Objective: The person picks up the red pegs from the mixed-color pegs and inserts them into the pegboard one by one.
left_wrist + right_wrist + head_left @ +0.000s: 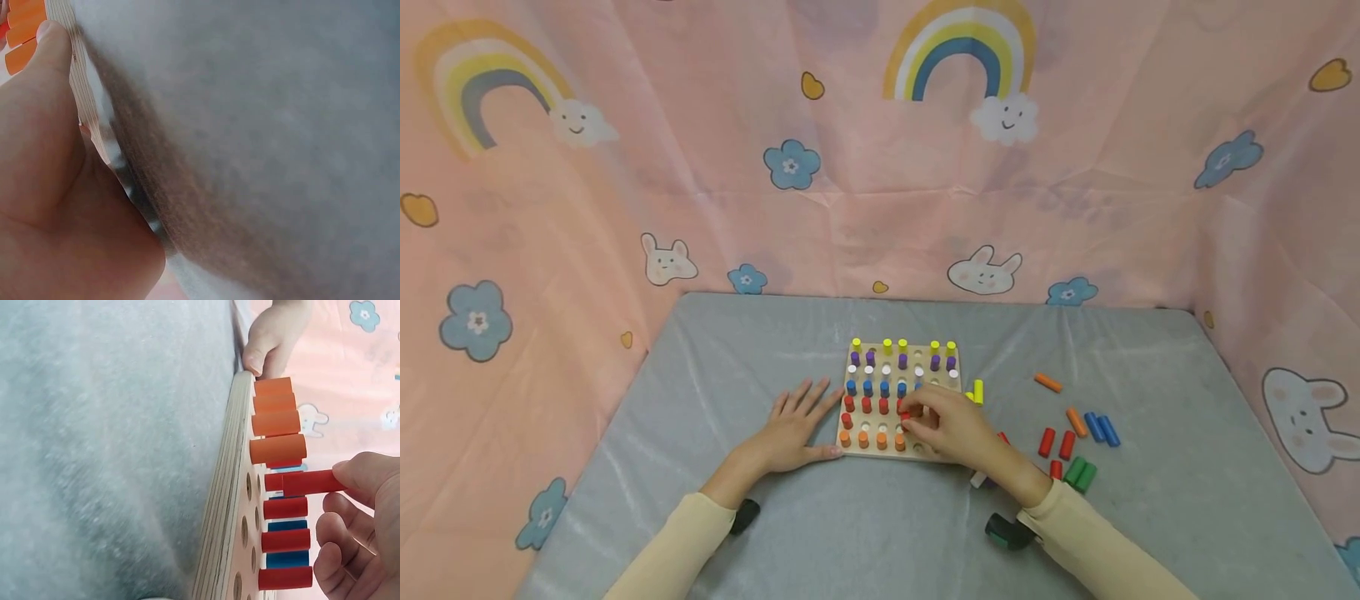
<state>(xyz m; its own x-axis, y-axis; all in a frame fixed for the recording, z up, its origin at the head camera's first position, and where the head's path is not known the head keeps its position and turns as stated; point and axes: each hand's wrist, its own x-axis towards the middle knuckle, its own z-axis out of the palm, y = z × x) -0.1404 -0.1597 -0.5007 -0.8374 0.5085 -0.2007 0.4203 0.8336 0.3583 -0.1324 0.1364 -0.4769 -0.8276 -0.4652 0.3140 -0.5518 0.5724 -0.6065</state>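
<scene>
A wooden pegboard (871, 453) holds rows of yellow, purple, white, blue, red and orange pegs; several holes are bare. Between thumb and fingers, my right hand (953, 427) pinches a red peg (312, 482) above the board, beside the red row. In the right wrist view, this peg overlaps another red peg, so whether its end is in a hole I cannot tell. My left hand (793, 431) lies on the table with fingers spread. Its thumb (53, 47) touches the board's near left corner, close to the orange pegs (24, 28). The right forearm hides part of the board's right side.
Right of the board, loose pegs lie on the grey table (745, 342): orange (1048, 383), blue (1108, 431), red (1047, 442) and green (1080, 473). Yellow pegs (978, 392) and a white peg (977, 479) lie nearer the board. A pink printed curtain (865, 233) surrounds the table.
</scene>
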